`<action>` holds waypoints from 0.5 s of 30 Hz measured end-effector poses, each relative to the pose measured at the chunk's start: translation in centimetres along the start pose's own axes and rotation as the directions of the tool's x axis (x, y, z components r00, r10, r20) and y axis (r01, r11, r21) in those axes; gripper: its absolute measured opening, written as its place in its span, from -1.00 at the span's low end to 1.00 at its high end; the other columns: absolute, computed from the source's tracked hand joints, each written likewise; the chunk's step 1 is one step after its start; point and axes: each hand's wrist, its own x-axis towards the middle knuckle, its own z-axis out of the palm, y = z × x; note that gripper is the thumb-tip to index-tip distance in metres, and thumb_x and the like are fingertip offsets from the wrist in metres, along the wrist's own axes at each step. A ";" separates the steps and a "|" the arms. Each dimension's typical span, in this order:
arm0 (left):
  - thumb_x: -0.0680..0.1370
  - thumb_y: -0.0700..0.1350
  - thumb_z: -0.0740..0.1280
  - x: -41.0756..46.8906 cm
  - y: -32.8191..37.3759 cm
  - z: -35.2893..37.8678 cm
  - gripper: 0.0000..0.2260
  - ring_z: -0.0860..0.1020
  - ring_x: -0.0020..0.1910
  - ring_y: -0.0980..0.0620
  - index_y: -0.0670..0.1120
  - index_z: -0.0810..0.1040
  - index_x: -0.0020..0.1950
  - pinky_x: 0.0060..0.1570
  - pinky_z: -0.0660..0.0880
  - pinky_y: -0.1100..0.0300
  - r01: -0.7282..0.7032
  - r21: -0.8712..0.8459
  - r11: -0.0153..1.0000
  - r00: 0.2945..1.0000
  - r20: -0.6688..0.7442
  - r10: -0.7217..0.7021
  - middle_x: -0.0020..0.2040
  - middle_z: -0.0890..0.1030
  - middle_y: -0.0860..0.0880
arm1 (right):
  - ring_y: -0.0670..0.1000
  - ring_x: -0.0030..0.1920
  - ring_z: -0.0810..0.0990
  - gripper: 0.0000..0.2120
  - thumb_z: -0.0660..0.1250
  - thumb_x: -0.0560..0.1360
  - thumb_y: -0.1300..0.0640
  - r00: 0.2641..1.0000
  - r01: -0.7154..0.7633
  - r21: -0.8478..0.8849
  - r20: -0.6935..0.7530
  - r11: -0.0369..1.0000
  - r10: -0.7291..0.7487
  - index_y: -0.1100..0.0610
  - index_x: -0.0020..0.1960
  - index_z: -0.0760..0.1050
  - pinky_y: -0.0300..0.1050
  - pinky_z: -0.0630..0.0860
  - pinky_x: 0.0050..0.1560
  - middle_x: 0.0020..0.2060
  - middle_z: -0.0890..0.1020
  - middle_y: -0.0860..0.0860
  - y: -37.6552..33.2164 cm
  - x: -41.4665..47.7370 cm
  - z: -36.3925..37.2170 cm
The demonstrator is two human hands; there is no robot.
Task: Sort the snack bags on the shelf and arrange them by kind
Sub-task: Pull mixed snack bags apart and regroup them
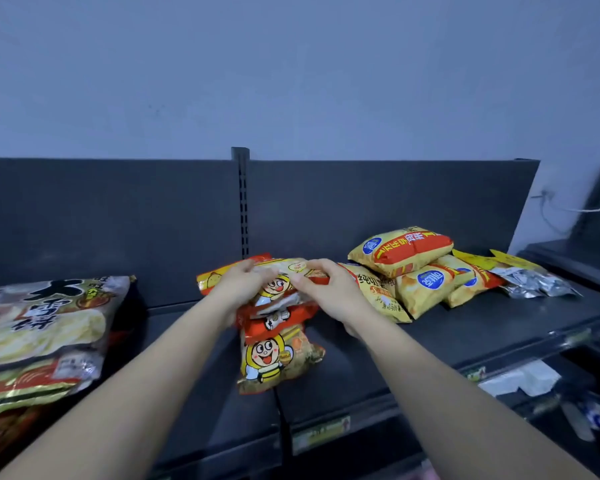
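At mid-shelf (430, 334), I noted left hand (238, 287) and right hand (329, 289) grasping the cartoon bag (284, 277), long axis crosswise, equally near.

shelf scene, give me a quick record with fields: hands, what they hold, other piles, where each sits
left hand: on the top cartoon-face bag, grip on its left side
right hand: on the same bag, grip on its right side
middle pile: cartoon-face bags, one more lying nearer the shelf edge
left pile: large rice cracker bags, stacked flat
right pile: yellow chip bags, heaped
far right: silver foil packet
surface: dark shelf
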 end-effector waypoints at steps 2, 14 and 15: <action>0.53 0.01 0.40 1.1 -0.4 -0.2 -0.38 0.52 0.21 -0.09 -0.05 0.25 0.52 0.13 0.51 0.06 0.016 0.134 0.991 1.000 0.021 -0.019 0.40 0.44 -0.10 | -0.01 0.35 0.44 -0.50 0.37 0.49 -0.17 1.000 0.011 -0.135 -0.012 0.991 -0.012 0.09 0.32 0.51 -0.04 0.39 0.33 0.30 0.51 -0.03 0.4 1.4 0.6; 0.57 0.16 0.26 1.9 -1.5 -2.0 -0.41 0.46 0.32 -0.09 -0.05 0.21 0.53 0.25 0.42 0.09 -0.033 0.537 0.843 0.997 -0.035 0.062 0.41 0.43 -0.08 | 0.09 0.25 0.47 -0.57 0.11 0.57 -0.24 0.991 0.125 -0.710 0.062 0.693 -0.116 -0.02 0.19 0.59 0.04 0.40 0.22 0.20 0.58 0.02 0.2 4.3 2.3; 0.58 0.15 0.25 1.4 -1.4 -2.5 -0.43 0.44 0.34 -0.10 -0.06 0.24 0.51 0.27 0.41 0.08 -0.049 0.593 0.803 0.993 -0.060 0.104 0.41 0.43 -0.08 | 0.08 0.24 0.48 -0.58 0.12 0.56 -0.22 0.983 0.156 -0.723 0.049 0.673 -0.175 -0.02 0.16 0.61 0.03 0.38 0.20 0.17 0.59 0.00 -0.2 4.1 2.4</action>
